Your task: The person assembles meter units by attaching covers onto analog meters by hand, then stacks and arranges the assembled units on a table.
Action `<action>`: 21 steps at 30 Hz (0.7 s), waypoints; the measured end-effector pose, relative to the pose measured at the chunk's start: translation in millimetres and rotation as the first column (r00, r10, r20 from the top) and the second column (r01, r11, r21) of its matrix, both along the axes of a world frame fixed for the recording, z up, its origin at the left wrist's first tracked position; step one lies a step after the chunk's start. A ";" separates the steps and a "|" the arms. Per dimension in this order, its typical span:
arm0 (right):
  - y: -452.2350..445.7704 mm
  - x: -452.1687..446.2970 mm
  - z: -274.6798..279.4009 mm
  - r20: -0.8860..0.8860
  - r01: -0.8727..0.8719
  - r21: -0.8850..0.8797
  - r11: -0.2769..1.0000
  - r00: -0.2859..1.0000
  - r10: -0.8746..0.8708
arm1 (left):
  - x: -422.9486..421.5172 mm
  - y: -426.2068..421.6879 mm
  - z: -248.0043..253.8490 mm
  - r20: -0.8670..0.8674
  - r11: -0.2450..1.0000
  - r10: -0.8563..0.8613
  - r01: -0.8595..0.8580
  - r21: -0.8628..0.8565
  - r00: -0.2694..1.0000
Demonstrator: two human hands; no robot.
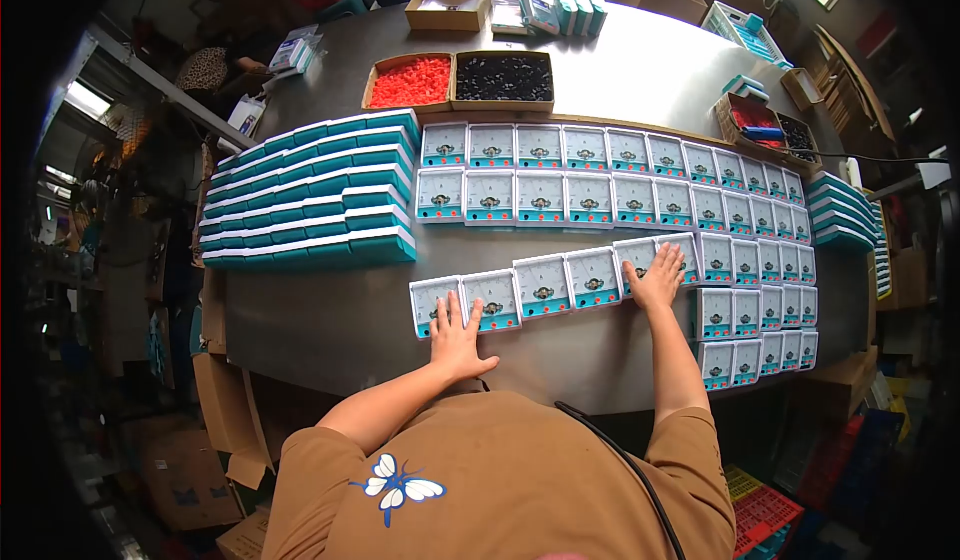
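A slanted row of white and teal meter-like units point(543, 286) lies on the metal table. My left hand point(457, 340) rests with fingers spread on the units at the row's left end. On the units near its right end lies my right hand point(658, 278), fingers apart. The row's right end meets a block of the same units point(745, 310). Two straight rows of such units point(540, 197) lie just behind, apart from the slanted row at its left end. Each unit shows small red and black parts along its teal strip.
Stacked teal and white units point(310, 200) stand at left, with another stack point(843, 210) at right. Behind the rows are a box of red parts point(411, 82) and a box of black parts point(503, 79). A person's arm point(250, 64) shows at the upper left.
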State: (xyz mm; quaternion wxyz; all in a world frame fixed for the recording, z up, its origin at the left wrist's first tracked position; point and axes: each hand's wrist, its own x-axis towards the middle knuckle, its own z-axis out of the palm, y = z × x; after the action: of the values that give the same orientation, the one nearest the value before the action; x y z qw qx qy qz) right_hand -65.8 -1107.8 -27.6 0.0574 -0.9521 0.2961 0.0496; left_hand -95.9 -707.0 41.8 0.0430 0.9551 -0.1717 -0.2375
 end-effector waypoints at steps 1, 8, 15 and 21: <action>6.2 -5.3 1.1 -0.008 -0.006 0.007 1.000 1.000 0.006 | -9.0 9.5 -0.5 0.008 1.000 -0.002 0.002 -0.021 1.000; 142.3 -67.2 37.5 -0.072 -0.089 0.136 0.987 0.992 0.099 | -36.9 158.6 -9.5 0.089 0.974 0.072 -0.051 -0.222 0.993; 279.8 -112.7 57.5 -0.081 -0.242 0.156 0.958 0.963 0.257 | -3.6 302.2 -29.7 0.196 0.941 0.166 -0.095 -0.326 0.967; 216.9 -114.6 31.9 0.202 0.207 0.239 0.949 0.945 -0.257 | 41.0 322.7 -42.2 0.199 0.685 0.726 -0.668 -0.291 0.658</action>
State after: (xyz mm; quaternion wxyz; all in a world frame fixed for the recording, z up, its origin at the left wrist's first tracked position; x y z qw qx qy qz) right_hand -180.4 -890.9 4.4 0.1992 -0.8979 0.3908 -0.0366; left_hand -54.9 -384.3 -0.3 0.1967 0.9625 0.1828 -0.0375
